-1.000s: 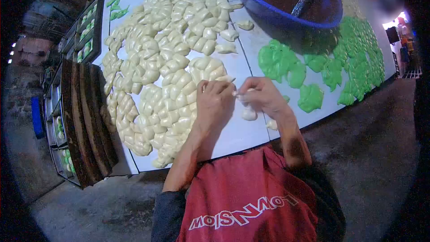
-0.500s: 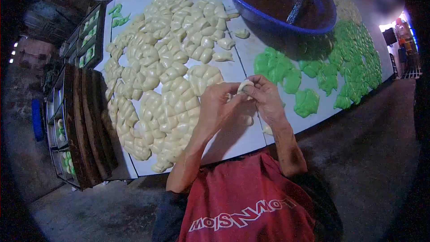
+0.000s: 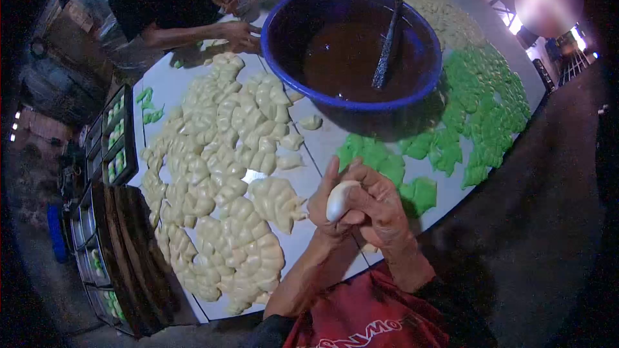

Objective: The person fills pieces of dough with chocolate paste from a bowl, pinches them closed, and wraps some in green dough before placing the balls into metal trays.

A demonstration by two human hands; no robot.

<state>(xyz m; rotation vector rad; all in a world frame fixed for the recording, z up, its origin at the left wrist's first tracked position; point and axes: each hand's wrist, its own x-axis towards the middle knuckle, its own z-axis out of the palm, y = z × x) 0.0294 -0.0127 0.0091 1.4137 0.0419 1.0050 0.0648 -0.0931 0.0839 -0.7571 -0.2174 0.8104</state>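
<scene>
Above the near edge of the table, my two hands are together around a smooth, rounded piece of pale dough [image 3: 340, 201]. My right hand [image 3: 382, 209] has its fingers curled about the piece. Pressed up against it from the other side is my left hand [image 3: 324, 209], thumb pointing up and most fingers hidden behind the right hand. A broad spread of cream-coloured dough pieces [image 3: 219, 135] lies to the left of my hands. Just beyond them are flattened green dough pieces [image 3: 373, 156].
A blue basin [image 3: 353, 104] of brown filling, with a dark-smeared stick [image 3: 387, 45] in it, stands on the white table [image 3: 303, 238]. Trays [image 3: 116, 142] with green and white pieces are at the left. Another person's hand [image 3: 240, 35] is at the far side.
My view has shifted, showing more of the far side and the other person. The pinched dough piece now shows as a smooth, rounded lump, my hands cupped closer around it.
</scene>
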